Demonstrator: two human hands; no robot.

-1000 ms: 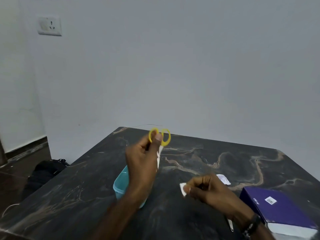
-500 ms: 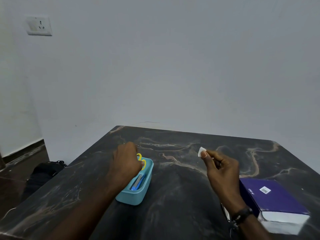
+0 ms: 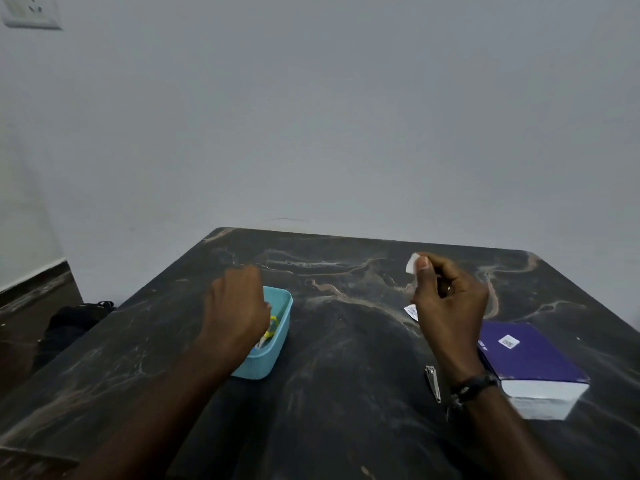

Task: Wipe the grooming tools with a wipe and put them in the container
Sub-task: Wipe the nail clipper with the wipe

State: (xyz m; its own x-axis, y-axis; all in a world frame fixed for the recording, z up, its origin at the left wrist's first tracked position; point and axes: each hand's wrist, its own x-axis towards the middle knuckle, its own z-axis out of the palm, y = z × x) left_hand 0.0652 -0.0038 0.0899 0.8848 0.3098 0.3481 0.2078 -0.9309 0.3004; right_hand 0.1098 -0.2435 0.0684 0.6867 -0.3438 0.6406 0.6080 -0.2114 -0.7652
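A light blue container (image 3: 281,336) stands on the dark marble table (image 3: 346,393), left of centre. The yellow-handled scissors (image 3: 273,321) lie inside it, mostly hidden. My left hand (image 3: 237,306) reaches down into the container beside the scissors' handle. Its fingertips are hidden behind its back, so any hold on the scissors is unclear. My right hand (image 3: 446,299) is raised above the table to the right and pinches a small white wipe (image 3: 412,264) between thumb and fingers. A metal nail clipper (image 3: 433,382) lies on the table by my right wrist.
A purple box (image 3: 526,358) sits at the right of the table, close to my right forearm. A small white wrapper (image 3: 411,311) lies behind my right hand. A black bag (image 3: 79,317) is on the floor left of the table. A wall stands right behind the table.
My left hand brought the scissors down from the air into the container. My right hand rose and moved away to the right with the wipe. The nail clipper has come into view.
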